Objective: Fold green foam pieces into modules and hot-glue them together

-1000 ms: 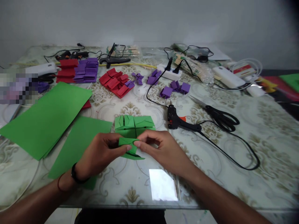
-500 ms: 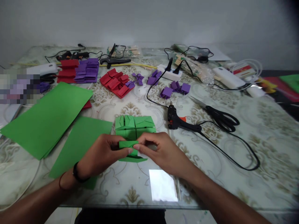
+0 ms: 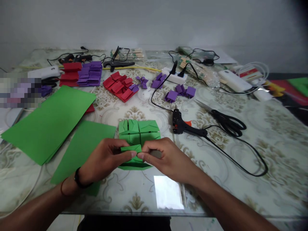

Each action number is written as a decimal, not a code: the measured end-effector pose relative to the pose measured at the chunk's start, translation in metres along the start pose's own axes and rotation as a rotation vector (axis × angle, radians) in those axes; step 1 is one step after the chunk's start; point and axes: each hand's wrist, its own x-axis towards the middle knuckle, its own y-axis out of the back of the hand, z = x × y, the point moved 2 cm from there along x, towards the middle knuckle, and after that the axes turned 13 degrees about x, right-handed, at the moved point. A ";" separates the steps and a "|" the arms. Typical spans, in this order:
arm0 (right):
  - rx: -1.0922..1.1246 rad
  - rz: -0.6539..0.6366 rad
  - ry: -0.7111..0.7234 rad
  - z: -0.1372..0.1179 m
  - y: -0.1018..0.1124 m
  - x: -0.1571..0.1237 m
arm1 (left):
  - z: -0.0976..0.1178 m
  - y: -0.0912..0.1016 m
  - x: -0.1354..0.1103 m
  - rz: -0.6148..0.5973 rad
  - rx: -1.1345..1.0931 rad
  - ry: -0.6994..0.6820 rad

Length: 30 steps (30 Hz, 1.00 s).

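Observation:
Both hands meet at the near middle of the table over a small folded green paper piece (image 3: pixel 131 149). My left hand (image 3: pixel 106 157) pinches its left side, thumb on top. On the right end, the thumb and fingers of my right hand (image 3: pixel 166 157) are closed on the same piece. Just beyond lie several folded green paper units (image 3: pixel 148 126) set side by side. A further green strip (image 3: pixel 136 166) shows under the hands, partly covered by them. Flat green sheets (image 3: pixel 51 122) are stacked at the left, and another green sheet (image 3: pixel 96 136) runs beneath my left forearm.
A black glue gun (image 3: pixel 189 125) lies right of the hands, its cord looping nearby. Black-handled scissors (image 3: pixel 226 120) rest beyond it. Folded red (image 3: pixel 120 85) and purple (image 3: pixel 90 73) paper pieces sit farther back, near a white power strip (image 3: pixel 176 76).
The green piece in my fingers has tilted, its right end rising slightly. My right thumb has slid a little to the left; the other things stay put.

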 end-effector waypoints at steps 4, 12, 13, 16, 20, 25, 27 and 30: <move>0.101 -0.031 -0.013 0.000 0.000 0.001 | -0.001 0.000 0.001 -0.052 -0.062 0.011; 0.206 -0.081 -0.045 0.003 0.001 0.003 | -0.002 0.002 0.002 -0.133 -0.028 0.034; 0.208 -0.085 -0.038 0.003 0.001 0.003 | -0.001 0.002 0.002 -0.134 -0.026 0.034; 0.218 -0.080 -0.005 0.002 0.000 0.003 | 0.003 0.003 0.000 -0.140 -0.007 0.006; 0.236 -0.068 0.028 0.001 -0.002 0.002 | 0.006 0.002 -0.001 -0.158 0.004 -0.044; 0.237 -0.033 0.021 0.003 -0.001 0.002 | 0.006 0.000 0.001 -0.159 -0.018 -0.058; 0.227 -0.020 0.006 0.003 -0.001 0.003 | 0.005 0.000 0.001 -0.147 -0.006 -0.074; 0.228 -0.029 -0.019 0.003 -0.001 0.004 | 0.003 0.000 0.001 -0.126 0.033 -0.086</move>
